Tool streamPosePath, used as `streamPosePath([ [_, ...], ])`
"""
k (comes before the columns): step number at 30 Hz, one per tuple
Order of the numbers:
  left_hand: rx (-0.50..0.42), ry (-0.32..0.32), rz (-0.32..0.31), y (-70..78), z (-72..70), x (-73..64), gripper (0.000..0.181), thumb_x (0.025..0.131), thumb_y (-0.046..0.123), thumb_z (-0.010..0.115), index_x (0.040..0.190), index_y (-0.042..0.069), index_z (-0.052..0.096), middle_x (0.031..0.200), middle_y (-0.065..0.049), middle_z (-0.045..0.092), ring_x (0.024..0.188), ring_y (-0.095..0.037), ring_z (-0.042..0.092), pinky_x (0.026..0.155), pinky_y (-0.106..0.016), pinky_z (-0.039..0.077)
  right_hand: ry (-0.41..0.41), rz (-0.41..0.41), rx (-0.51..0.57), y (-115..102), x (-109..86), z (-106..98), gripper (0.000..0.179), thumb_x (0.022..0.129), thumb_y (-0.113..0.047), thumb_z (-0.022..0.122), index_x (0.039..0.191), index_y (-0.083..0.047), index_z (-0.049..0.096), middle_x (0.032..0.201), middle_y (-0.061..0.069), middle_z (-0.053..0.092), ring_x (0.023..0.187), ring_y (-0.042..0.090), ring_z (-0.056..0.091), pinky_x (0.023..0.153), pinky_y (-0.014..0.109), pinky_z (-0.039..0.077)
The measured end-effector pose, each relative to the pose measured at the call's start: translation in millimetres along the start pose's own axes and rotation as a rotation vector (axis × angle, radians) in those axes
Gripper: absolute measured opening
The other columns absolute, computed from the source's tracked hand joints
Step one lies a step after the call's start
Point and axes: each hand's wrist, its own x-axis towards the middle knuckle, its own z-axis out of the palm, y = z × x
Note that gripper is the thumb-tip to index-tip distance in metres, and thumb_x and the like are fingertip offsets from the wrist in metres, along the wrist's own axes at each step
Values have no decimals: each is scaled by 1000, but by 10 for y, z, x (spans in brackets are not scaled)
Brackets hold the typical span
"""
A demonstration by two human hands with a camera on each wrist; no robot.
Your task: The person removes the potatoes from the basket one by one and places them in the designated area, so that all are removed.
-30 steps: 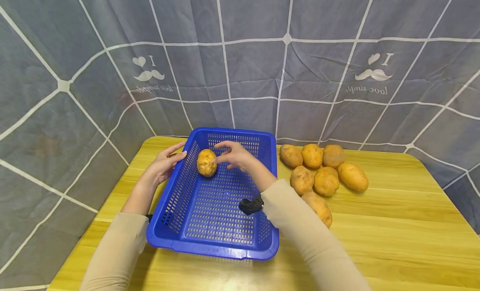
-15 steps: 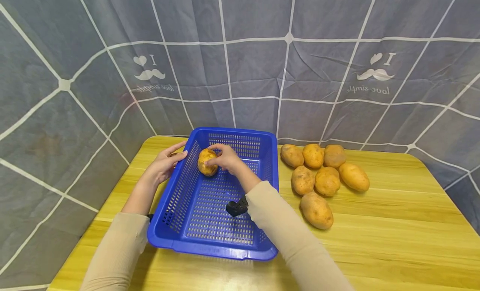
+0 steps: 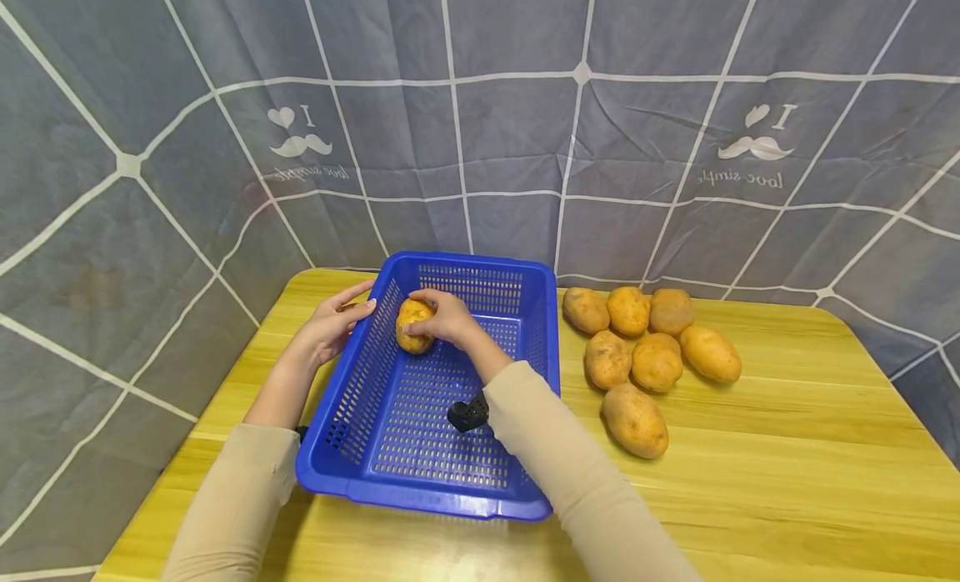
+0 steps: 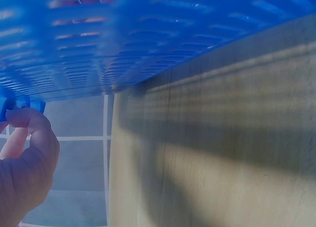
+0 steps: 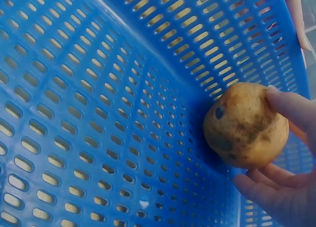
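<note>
A blue plastic basket (image 3: 442, 449) with slotted walls and floor stands on the wooden table. At its left rim is my left hand (image 3: 330, 330); in the left wrist view, thumb and fingers of that hand (image 4: 34, 163) pinch the basket edge. Inside the basket, in the far left corner, sits a yellow-brown potato (image 5: 242, 128) with dark blemishes and a small dark spot. My right hand (image 3: 452, 322) reaches in and grips this potato, thumb on one side and fingers curled round the other. Part of the potato is hidden behind the fingers.
Several more potatoes (image 3: 657, 363) lie grouped on the table (image 3: 795, 449) to the right of the basket. A grey curtain (image 3: 510, 140) with white lines hangs right behind the table. A black wrist mount (image 3: 468, 414) hangs below my right sleeve, over the basket floor.
My right hand has moved left and down onto the potato in the basket, its fingers closing round it. My left hand has stayed at the rim.
</note>
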Motion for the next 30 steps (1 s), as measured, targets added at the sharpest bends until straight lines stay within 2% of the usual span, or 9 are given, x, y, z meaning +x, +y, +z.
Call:
streamPosePath([
  [3,5,0,5,2,-3,7,62,95,9,52,149,8,21,87,-1,63,75,-13,64,66,-26,55,-23,-23,-74,-7,3,-20,61,75,-13,78,131,-8,54,134,10,50,116,25,50,95,30,43],
  [6,2,1,7,1,-2,11,62,95,9,53,149,8,21,86,-1,64,75,-13,64,66,-26,55,-43,-33,-96,-3,2,-35,63,74,-13,79,132,-8,53,134,11,50,117,24,49,97,30,42],
  [10,-7,4,6,3,14,9,62,95,8,53,148,8,22,86,-1,64,74,-13,65,66,-26,55,-70,-20,-50,7,-9,-53,65,73,-10,79,132,-8,53,132,13,51,110,22,51,90,27,46],
  [14,-27,5,0,8,22,-1,63,95,7,53,149,8,21,85,-1,64,74,-13,64,65,-26,55,-119,37,59,1,-32,-71,65,72,-4,79,131,-8,53,125,15,52,87,18,53,74,36,52],
  [17,-44,1,-3,11,23,-13,63,95,7,53,149,8,20,85,-1,64,75,-13,64,65,-26,55,-149,79,118,-12,-47,-74,66,71,-2,78,131,-9,52,120,15,52,78,17,52,70,45,53],
  [26,-19,2,7,6,26,-14,64,95,8,53,149,7,20,87,0,65,76,-12,65,66,-26,55,-126,111,98,-57,-65,-35,60,70,-7,81,124,-11,55,122,15,49,75,18,52,68,45,54],
  [30,-21,2,5,5,23,-15,63,95,7,52,149,7,19,85,0,65,75,-12,65,66,-25,55,-145,120,95,-62,-71,-38,62,71,-5,80,126,-12,53,123,14,48,78,19,52,68,43,55],
])
